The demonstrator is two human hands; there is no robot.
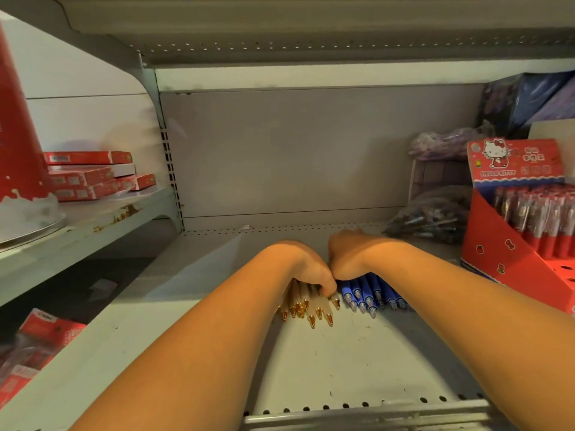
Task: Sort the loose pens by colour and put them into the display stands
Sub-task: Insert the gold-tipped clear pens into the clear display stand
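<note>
White pens bunched on the shelf under my left hand, thumb curled over them, blue pens under my right hand, grip unclear; lifting loosely could roll the piles together and remix colours.

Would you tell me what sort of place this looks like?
Most likely a stationery shop: a perforated metal retail shelf, a red Hello Kitty display stand of pens, and stacked red boxes.

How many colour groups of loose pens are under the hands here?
2: white gold-tipped pens under the left hand, blue pens under the right hand, side by side. Others may be hidden beneath the hands.
</note>
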